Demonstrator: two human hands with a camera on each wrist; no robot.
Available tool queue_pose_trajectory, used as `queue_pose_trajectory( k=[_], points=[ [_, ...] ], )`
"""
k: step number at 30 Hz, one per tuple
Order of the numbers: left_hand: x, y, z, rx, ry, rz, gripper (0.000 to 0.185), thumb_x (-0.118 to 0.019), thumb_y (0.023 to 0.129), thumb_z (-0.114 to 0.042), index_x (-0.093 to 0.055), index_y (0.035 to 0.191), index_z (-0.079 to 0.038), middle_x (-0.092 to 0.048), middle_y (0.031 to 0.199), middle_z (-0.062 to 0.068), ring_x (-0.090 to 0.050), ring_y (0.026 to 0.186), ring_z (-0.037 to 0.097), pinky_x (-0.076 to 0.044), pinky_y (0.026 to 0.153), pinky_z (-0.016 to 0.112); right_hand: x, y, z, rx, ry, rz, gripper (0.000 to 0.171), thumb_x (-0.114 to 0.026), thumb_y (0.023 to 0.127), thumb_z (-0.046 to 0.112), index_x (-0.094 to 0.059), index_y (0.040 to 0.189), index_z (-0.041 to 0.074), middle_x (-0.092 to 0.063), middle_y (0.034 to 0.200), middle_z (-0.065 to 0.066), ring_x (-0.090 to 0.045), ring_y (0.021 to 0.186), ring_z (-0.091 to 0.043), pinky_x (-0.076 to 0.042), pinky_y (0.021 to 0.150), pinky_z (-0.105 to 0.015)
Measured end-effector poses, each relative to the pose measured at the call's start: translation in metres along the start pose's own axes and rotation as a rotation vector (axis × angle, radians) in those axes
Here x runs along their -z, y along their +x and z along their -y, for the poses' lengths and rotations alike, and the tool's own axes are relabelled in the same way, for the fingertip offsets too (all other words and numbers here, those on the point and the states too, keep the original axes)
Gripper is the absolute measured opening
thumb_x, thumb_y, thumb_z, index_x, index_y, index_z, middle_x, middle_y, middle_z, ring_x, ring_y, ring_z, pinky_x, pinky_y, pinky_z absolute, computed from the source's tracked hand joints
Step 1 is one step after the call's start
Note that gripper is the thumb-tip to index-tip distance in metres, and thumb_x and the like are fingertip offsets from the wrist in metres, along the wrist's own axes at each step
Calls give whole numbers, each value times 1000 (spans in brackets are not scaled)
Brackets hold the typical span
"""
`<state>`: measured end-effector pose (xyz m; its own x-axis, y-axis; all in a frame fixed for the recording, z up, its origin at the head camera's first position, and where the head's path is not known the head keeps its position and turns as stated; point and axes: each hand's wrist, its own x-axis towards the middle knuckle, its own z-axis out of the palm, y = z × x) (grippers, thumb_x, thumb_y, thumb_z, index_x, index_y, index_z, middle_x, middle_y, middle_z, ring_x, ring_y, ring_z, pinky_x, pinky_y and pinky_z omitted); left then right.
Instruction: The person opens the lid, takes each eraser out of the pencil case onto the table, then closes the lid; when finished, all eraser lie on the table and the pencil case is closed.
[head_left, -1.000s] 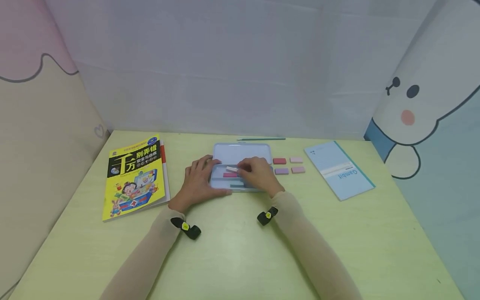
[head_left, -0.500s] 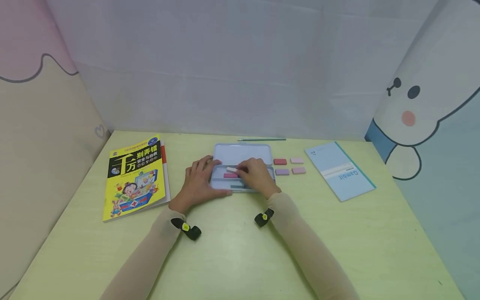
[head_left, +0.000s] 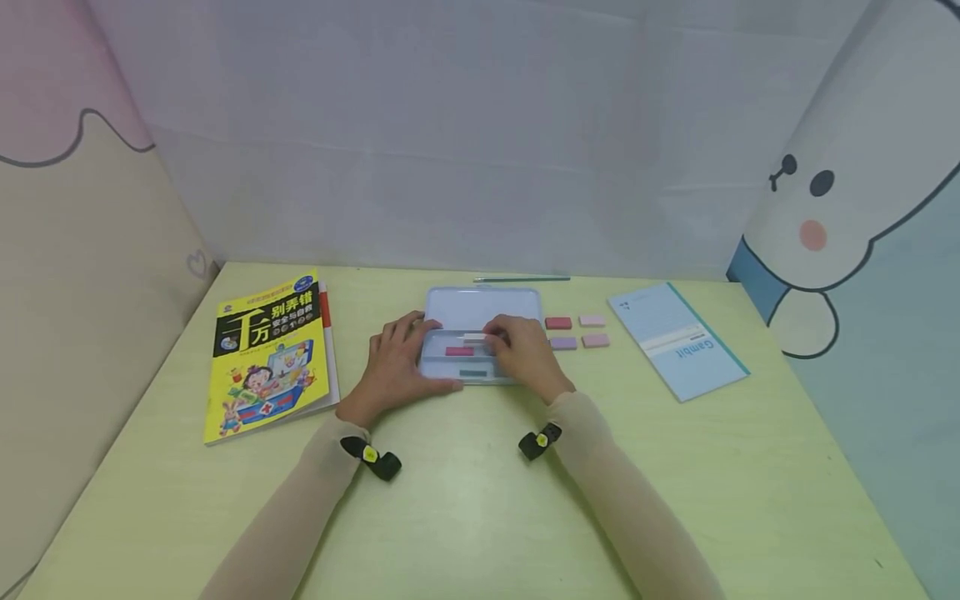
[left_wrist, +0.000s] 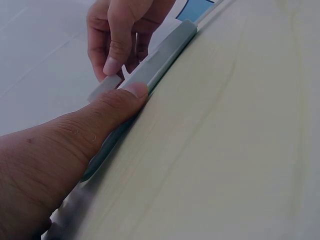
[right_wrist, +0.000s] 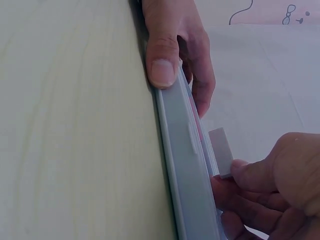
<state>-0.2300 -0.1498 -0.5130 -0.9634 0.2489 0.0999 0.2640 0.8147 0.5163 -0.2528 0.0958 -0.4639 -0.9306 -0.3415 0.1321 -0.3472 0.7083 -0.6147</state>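
Note:
An open pale pencil case (head_left: 435, 369) lies with its lid (head_left: 484, 308) folded back. My left hand (head_left: 397, 367) grips its left end, thumb on the front edge, fingers on the far side. My right hand (head_left: 521, 354) pinches a white eraser (right_wrist: 221, 150) between thumb and fingers over the rear compartment; in the left wrist view the eraser (left_wrist: 103, 89) stands above the rim. A bright pink eraser (head_left: 459, 352) lies in the rear compartment, and a grey-green bar (head_left: 473, 373) in the front one. The right hand hides the case's right end.
Right of the case lie a red eraser (head_left: 558, 322), a purple eraser (head_left: 563, 342) and two pale pink erasers (head_left: 592, 320). A pencil (head_left: 522, 279) lies behind. A yellow book (head_left: 270, 358) is at left, a blue notebook (head_left: 678, 342) at right.
My right hand has shifted slightly right with the white eraser, uncovering more of the pink eraser and the grey-green bar. My left hand stays in place.

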Motion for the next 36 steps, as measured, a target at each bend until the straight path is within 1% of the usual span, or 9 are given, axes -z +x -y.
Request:
queue_pose_trajectory(
  k=[8,12,15,17,19,21,25,31,36],
  points=[
    [0,0,-1,5,2,-1,103,-85,75,-74,-47,158,-26,-31,173,11,-28,156,40,-28,121,65,18,-16,-4,-21,46,-61,17,-66,104,9,-76,115,3,-81,108,-13,-72,81,-19,-53,78,-33],
    [0,0,-1,5,0,1,103,-85,74,-74,-47,158,-26,-31,173,11,-28,156,40,-28,121,64,28,-25,-12,-22,53,-75,16,-66,103,7,-76,115,1,-81,103,-15,-70,76,-17,-51,74,-30],
    [-1,0,0,6,3,0,103,-85,74,-74,-48,157,-26,-32,172,10,-28,156,40,-28,120,64,35,-31,-20,-9,33,-95,15,-68,103,6,-77,114,0,-81,101,-16,-64,71,-16,-47,72,-30],
    [-2,1,1,7,5,-2,103,-85,73,-74,-48,157,-27,-32,172,10,-28,156,40,-28,120,64,39,-35,-27,6,17,-111,14,-68,102,4,-77,112,0,-81,103,-17,-62,69,-16,-45,72,-29],
    [-2,1,2,8,10,-4,103,-85,73,-75,-48,157,-27,-31,173,10,-28,156,40,-28,120,64,44,-38,-32,13,11,-123,13,-68,102,3,-77,111,-1,-81,107,-19,-61,70,-17,-45,71,-29],
    [-3,2,3,7,10,-4,103,-84,73,-75,-48,157,-28,-31,173,10,-28,156,40,-29,120,64,47,-41,-38,10,6,-127,13,-67,101,2,-76,110,-1,-81,110,-19,-65,73,-18,-48,73,-30],
    [-3,2,4,7,10,-8,103,-84,73,-76,-48,157,-28,-32,173,10,-29,156,40,-29,119,65,54,-47,-45,-18,2,-115,14,-66,103,2,-76,112,-1,-81,112,-19,-76,80,-23,-53,77,-33],
    [-2,1,3,8,21,3,104,-84,73,-76,-47,157,-28,-31,173,10,-28,157,40,-29,119,65,60,-54,-55,-46,-21,-123,15,-63,102,-2,-75,111,-1,-81,108,-18,-74,81,-22,-52,74,-28],
    [1,1,-1,17,10,15,103,-84,74,-74,-47,157,-27,-31,173,10,-27,157,40,-28,120,64,64,-61,-65,-46,-41,-143,15,-64,102,-1,-76,112,-1,-81,105,-18,-77,80,-23,-54,77,-32]
  ],
)
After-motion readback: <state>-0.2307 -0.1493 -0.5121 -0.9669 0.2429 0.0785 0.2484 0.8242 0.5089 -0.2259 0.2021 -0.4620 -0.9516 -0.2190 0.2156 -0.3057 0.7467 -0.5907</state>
